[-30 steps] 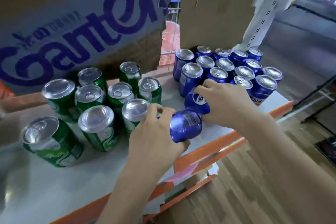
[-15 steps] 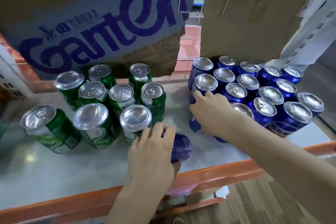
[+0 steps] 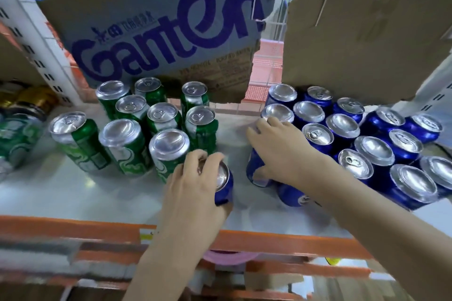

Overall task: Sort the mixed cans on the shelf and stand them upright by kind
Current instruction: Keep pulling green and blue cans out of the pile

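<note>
A: What surface was seen?

B: A pale grey shelf (image 3: pixel 61 193) with an orange front edge (image 3: pixel 73 227) was seen across the lower half of the frame. Blurred orange rails were visible below it, at the bottom of the frame.

A: And behind it?

B: A torn cardboard sheet printed with purple lettering (image 3: pixel 156 32) was hung at the upper left, and a plain brown cardboard piece (image 3: pixel 367 44) at the upper right. Between them a wire grid and a reddish surface beyond were glimpsed. A white slotted upright (image 3: pixel 31 51) was seen at the far left edge.

A: Where were the cans placed?

B: The green cans (image 3: pixel 127 144) were stood upright as a group at centre left, under the printed cardboard. The blue cans (image 3: pixel 367 144) were grouped upright at centre right. A few more cans, green and gold, were seen blurred at the far left edge.

A: What was held?

B: One blue can (image 3: pixel 223 186) was gripped by the left hand (image 3: pixel 195 193) near the shelf's front edge, just beside the nearest green can, with the fingers curled over its silver top. Another blue can (image 3: pixel 255 171) at the near left corner of the blue group was clasped by the right hand (image 3: pixel 278 151), fingers wrapped over it.
</note>
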